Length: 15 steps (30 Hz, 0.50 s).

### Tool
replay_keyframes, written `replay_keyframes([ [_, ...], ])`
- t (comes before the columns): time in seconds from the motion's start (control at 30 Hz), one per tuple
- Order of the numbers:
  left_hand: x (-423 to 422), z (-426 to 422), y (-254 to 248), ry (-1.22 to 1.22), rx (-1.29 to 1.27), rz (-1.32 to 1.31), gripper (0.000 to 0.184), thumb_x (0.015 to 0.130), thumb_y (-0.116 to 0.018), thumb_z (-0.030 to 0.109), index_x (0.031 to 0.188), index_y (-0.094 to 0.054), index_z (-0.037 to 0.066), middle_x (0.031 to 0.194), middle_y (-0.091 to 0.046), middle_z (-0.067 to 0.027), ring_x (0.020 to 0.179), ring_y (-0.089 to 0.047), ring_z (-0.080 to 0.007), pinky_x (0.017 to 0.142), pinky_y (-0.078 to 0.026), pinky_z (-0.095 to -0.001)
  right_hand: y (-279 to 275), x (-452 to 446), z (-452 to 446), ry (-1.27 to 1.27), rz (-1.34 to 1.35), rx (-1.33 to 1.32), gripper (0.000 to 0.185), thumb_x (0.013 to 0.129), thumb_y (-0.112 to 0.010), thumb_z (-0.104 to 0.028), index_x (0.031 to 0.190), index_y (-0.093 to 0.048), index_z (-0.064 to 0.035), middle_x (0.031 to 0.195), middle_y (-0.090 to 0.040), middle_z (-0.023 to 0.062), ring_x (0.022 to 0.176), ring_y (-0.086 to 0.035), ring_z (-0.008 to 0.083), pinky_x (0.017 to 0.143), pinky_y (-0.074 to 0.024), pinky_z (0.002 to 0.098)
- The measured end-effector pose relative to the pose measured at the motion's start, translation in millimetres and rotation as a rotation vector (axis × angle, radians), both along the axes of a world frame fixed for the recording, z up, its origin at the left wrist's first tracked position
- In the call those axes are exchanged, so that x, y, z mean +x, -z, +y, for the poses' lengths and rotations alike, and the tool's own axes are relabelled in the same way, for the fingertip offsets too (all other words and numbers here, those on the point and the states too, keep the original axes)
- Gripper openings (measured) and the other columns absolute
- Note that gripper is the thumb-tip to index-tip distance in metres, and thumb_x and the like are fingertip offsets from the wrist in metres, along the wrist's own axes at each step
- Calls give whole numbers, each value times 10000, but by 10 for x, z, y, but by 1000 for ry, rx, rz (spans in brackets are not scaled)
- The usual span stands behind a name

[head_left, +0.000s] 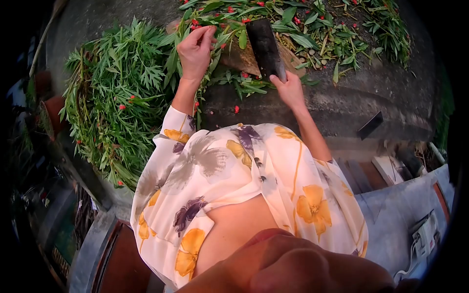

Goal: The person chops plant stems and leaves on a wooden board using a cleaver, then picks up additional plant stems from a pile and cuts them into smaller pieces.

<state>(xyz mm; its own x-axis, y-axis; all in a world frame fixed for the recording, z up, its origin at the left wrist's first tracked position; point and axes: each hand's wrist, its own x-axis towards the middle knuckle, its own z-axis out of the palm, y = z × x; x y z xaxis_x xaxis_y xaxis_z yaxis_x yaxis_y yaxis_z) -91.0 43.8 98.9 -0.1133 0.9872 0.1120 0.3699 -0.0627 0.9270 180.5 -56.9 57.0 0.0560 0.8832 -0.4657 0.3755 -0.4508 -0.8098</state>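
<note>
My right hand (289, 91) is wrapped round the handle of a cleaver with a broad dark blade (264, 44). The blade points away from me, over a wooden chopping board (241, 62) partly covered by leaves. To the left of the board, my left hand (194, 52) is closed, thumb and fingers pinched together. Whatever is between its fingertips, if anything, is too small to make out. Right behind that hand are leafy green stems (212, 7) with small red flowers. Cut leaves and stem pieces (320, 46) lie beyond the board and to its right.
A large heap of green leafy plants (122, 93) fills the left side. All this lies on a dark stone-like surface (391, 93), with a flat dark piece (370, 125) near its right front edge. A white device with a cable (426, 239) is at the lower right.
</note>
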Motion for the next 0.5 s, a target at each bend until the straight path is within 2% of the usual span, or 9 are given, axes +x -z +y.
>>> replay_keyframes([
  [0.03,-52,-46,-274,18,31,-236,208,1022,-643,129,1081,-733,-49,919,-762,-93,712,-682,-124,616,-552,-259,4,4,4,4,-5,-23,286,892,-726,-238,906,-662,40,640,-534,31,620,-481,124,599,-417,335],
  [0.13,-536,-347,-1152,58,53,-609,193,1030,-607,72,1106,-696,-81,789,-670,-96,627,-595,-150,533,-493,-267,71,72,-17,-5,-8,-45,279,892,-726,-233,893,-656,37,634,-529,26,617,-474,121,599,-417,335],
  [0.2,-954,-672,-1575,250,49,-683,217,1037,-588,90,1092,-684,-97,767,-629,-88,582,-503,-111,487,-433,-244,170,125,-44,-6,5,-22,279,893,-726,-233,889,-654,37,632,-528,26,616,-471,122,598,-417,336],
  [0.27,-1377,-1060,-1720,360,-238,-360,228,1044,-576,123,1068,-679,-79,755,-607,-66,581,-499,-96,470,-399,-209,155,132,-35,-5,16,2,279,893,-725,-233,884,-651,36,630,-526,25,615,-468,122,597,-416,337],
  [0.33,-1480,-1455,-1567,346,-1072,-73,190,999,-609,78,1065,-724,-58,730,-666,-31,596,-597,-84,527,-487,-221,2,144,-14,-10,-26,-84,280,896,-725,-234,884,-647,35,629,-521,33,616,-469,126,596,-417,338],
  [0.37,-1529,-1902,-1278,483,-1308,142,225,971,-644,123,1097,-729,-44,771,-719,-77,642,-676,-186,598,-567,-321,-7,155,-21,-15,-29,-85,280,896,-725,-234,884,-647,35,629,-521,33,616,-469,126,596,-417,338],
  [0.4,-1657,-2602,-883,1135,-1344,954,323,946,-638,180,1190,-715,-17,927,-762,-161,845,-745,-340,756,-597,-453,-12,171,-17,-24,-41,-70,280,897,-724,-234,886,-647,35,629,-528,41,616,-477,130,597,-422,340],
  [0.43,-1901,-3500,-1045,931,-967,964,340,931,-610,213,1183,-715,11,1082,-735,-230,1049,-700,-435,891,-560,-521,-23,157,-24,-33,-46,-57,279,898,-724,-234,888,-647,34,629,-535,49,615,-485,135,598,-426,342],
  [0.5,-1933,-3918,-639,569,-707,917,291,921,-576,172,1123,-713,12,1158,-697,-273,1117,-668,-440,941,-545,-508,-42,125,17,-40,-69,-29,280,898,-726,-235,891,-648,34,629,-545,59,611,-493,140,599,-433,348],
])
